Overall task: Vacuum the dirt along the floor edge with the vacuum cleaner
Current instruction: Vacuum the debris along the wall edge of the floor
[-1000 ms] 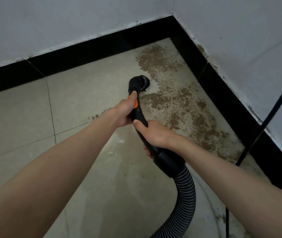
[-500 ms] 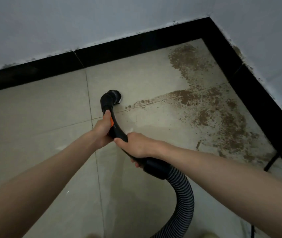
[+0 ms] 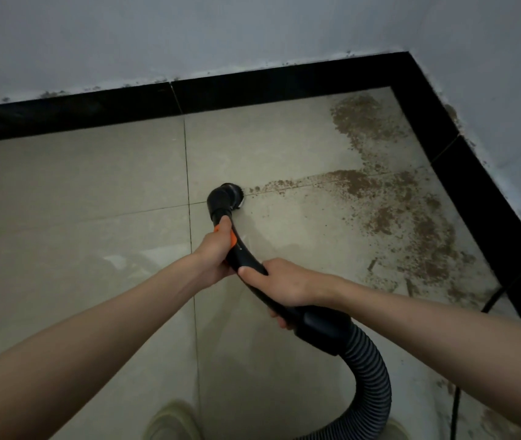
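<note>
A black vacuum handle [image 3: 246, 254] with an orange slider curves down to a round brush nozzle [image 3: 228, 198] that sits on the beige floor tiles at a grout line. My left hand [image 3: 213, 254] grips the handle just behind the nozzle, thumb on the orange part. Lower down, my right hand [image 3: 280, 285] grips the same handle above the black cuff and ribbed grey hose [image 3: 370, 373]. Brown dirt [image 3: 402, 204] spreads from the nozzle rightward along the grout line and down the right-hand floor edge into the corner.
Black skirting [image 3: 253, 87] runs along the back wall and the right wall [image 3: 475, 192], meeting in a corner at top right. A black power cord [image 3: 506, 287] hangs by the right skirting and trails on the floor. Two pale slipper toes show at the bottom edge.
The nozzle swept left out of the dirt along the grout line, clearing a strip, and now sits slightly further right at the tip of the dirt streak. Both hands kept their grip.
</note>
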